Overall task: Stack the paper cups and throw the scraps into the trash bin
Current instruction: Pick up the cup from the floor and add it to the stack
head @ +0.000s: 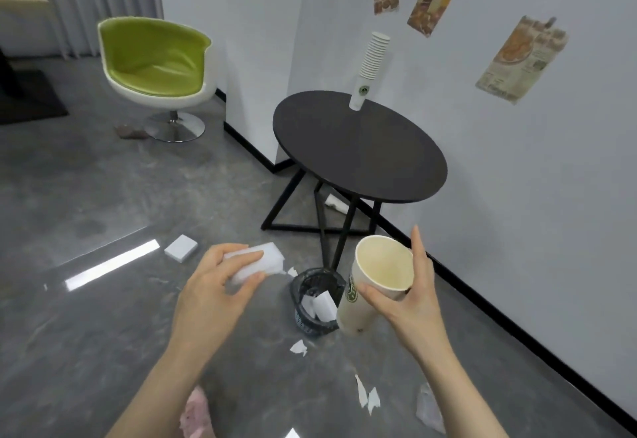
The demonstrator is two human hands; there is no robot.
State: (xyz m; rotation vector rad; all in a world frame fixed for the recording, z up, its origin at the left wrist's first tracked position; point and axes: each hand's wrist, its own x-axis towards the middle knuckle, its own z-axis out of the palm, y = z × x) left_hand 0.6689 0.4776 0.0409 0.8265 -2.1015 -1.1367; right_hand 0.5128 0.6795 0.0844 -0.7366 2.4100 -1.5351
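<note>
Head view, looking down over a grey floor. Our right hand (pixel 406 296) holds a paper cup (pixel 374 286) tilted with its open mouth toward us, thumb curled across the near side and fingers (pixel 421 258) wrapped behind the rim; a green logo shows on the cup wall. Our left hand (pixel 220 286) grips a white block-like scrap (pixel 256 263), thumb on top and fingers curled beneath it. Between and just below the two hands stands the trash bin (pixel 315 299), a small dark basket lined with a black bag and already containing white scraps. Torn paper scraps (pixel 368 398) lie on the floor near the bin, a second white block (pixel 180 248) lies to the left, and a crumpled white piece (pixel 336 202) rests under the table. The round black table (pixel 358 155) stands against the wall and carries a tall stack of paper cups (pixel 370 69) at its far edge. A green chair (pixel 155 62) stands well apart at upper left; printed sheets (pixel 522 58) are pinned to the wall
</note>
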